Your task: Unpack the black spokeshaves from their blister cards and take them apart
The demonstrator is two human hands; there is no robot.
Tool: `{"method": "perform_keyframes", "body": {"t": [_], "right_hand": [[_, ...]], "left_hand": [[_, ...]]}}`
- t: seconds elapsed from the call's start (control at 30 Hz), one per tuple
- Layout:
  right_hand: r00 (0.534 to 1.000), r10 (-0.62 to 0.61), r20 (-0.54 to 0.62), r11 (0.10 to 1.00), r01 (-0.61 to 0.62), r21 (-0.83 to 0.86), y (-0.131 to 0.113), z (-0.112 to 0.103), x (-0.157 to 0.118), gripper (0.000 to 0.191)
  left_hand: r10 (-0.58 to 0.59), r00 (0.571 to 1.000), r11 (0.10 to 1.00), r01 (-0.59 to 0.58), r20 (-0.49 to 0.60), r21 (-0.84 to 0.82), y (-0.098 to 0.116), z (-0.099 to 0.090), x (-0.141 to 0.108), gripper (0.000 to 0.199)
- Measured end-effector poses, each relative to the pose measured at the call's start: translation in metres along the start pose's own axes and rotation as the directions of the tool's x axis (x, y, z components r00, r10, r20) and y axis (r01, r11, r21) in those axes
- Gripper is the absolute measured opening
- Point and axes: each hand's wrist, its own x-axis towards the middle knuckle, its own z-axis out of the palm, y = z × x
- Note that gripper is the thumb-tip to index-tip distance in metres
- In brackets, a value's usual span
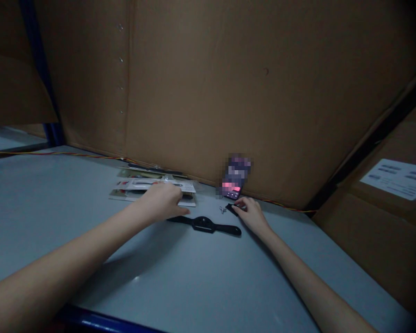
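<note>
A blue steel edge [90,319] ran along the near side of a pale gray work table [55,222] as a person reached across it with both bare arms. The left hand [161,201] lay palm down, fingers together, over a small stack of flat retail packs [152,188], its fingertips on the white top pack; whether it gripped them could not be told. The right hand [247,213], fingers slightly curled and narrowly spread, touched a short black strap piece [231,209] on the table, though no firm grip could be confirmed. Between the hands lay a black wristwatch [204,225] with its strap stretched out flat, just in front of the left fingertips. A small metal fitting [223,210], too small to identify, sat just left of the strap piece. Farther back, a phone [233,185], its surface largely pixelated, stood tilted against a brown cardboard wall [194,92], just beyond the right hand. A thin red-and-yellow wire [280,206] ran along the back of the table at the foot of the wall. To the right, a white printed label [395,179], its text unreadable, was stuck on a cardboard panel [377,240].
</note>
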Motion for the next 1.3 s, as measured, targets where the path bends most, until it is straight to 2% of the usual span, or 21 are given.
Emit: {"method": "perform_keyframes", "body": {"t": [0.07, 0.13, 0.2, 0.33, 0.4, 0.5, 0.7, 0.87, 0.9, 0.97, 1.07, 1.13, 1.2, 1.23, 1.27, 1.3], "right_hand": [[1.000, -0.005, -0.009, 1.000, 0.005, 0.005, 0.000, -0.001, 0.001, 0.019], [1.000, -0.007, -0.021, 1.000, 0.007, 0.009, -0.001, -0.002, 0.001, 0.019], [0.999, -0.006, -0.035, 1.000, 0.006, 0.012, -0.003, -0.004, 0.002, 0.018], [0.998, 0.001, -0.067, 1.000, -0.001, 0.007, -0.010, -0.008, 0.002, 0.015], [0.996, 0.002, -0.085, 1.000, -0.002, -0.001, -0.015, -0.010, 0.002, 0.014], [0.994, -0.004, -0.114, 1.000, 0.002, -0.016, -0.022, -0.014, 0.001, 0.013], [0.989, -0.021, -0.145, 0.999, 0.015, -0.042, -0.029, -0.018, 0.000, 0.014], [0.987, -0.044, -0.154, 0.998, 0.037, -0.046, -0.034, -0.021, -0.001, 0.015], [0.986, -0.048, -0.163, 0.998, 0.041, -0.041, -0.035, -0.022, -0.001, 0.015], [0.982, -0.040, -0.184, 0.999, 0.041, 0.001, -0.039, -0.024, 0.000, 0.016], [0.983, 0.044, -0.176, 0.966, 0.003, 0.260, -0.048, -0.028, 0.002, 0.020], [0.986, 0.091, -0.137, 0.902, -0.024, 0.431, -0.058, -0.033, 0.003, 0.028], [0.994, 0.109, -0.027, 0.807, -0.073, 0.586, -0.073, -0.040, 0.001, 0.039], [0.989, 0.112, 0.096, 0.679, -0.147, 0.719, -0.082, -0.043, -0.001, 0.045], [0.963, 0.069, 0.262, 0.519, -0.258, 0.815, -0.092, -0.047, -0.003, 0.053], [0.915, -0.007, 0.403, 0.402, -0.367, 0.839, -0.101, -0.050, -0.007, 0.058]], "left_hand": [[-0.069, 0.995, 0.998, 0.070, -0.076, 0.006, -0.016, -0.012, 0.004, 0.038], [-0.146, 0.971, 0.985, 0.161, -0.188, 0.067, -0.039, -0.022, 0.011, 0.034], [-0.199, 0.958, 0.956, 0.236, -0.207, 0.173, -0.066, -0.024, 0.021, 0.033], [-0.087, 0.984, 0.937, 0.134, -0.156, 0.323, -0.113, -0.005, 0.044, 0.045], [-0.074, 0.988, 0.940, 0.114, -0.133, 0.323, -0.126, 0.009, 0.056, 0.049], [-0.038, 0.996, 0.960, 0.061, -0.086, 0.274, -0.134, 0.025, 0.069, 0.048], [-0.012, 0.993, 0.967, 0.041, -0.118, 0.250, -0.133, 0.035, 0.081, 0.043], [-0.017, 0.972, 0.959, 0.082, -0.234, 0.271, -0.126, 0.021, 0.077, 0.047], [-0.013, 0.958, 0.958, 0.094, -0.285, 0.272, -0.124, 0.016, 0.075, 0.047], [0.012, 0.901, 0.960, 0.110, -0.433, 0.256, -0.118, 0.004, 0.071, 0.048], [0.069, 0.808, 0.974, 0.074, -0.585, 0.216, -0.107, -0.013, 0.061, 0.053], [0.159, 0.771, 0.977, -0.032, -0.616, 0.211, -0.095, -0.019, 0.052, 0.054], [0.277, 0.759, 0.959, -0.184, -0.590, 0.213, -0.078, -0.021, 0.041, 0.053], [0.330, 0.762, 0.944, -0.255, -0.557, 0.210, -0.068, -0.020, 0.035, 0.052], [0.377, 0.763, 0.926, -0.318, -0.526, 0.202, -0.056, -0.019, 0.029, 0.050], [0.419, 0.764, 0.907, -0.374, -0.490, 0.194, -0.045, -0.017, 0.023, 0.048]]}}
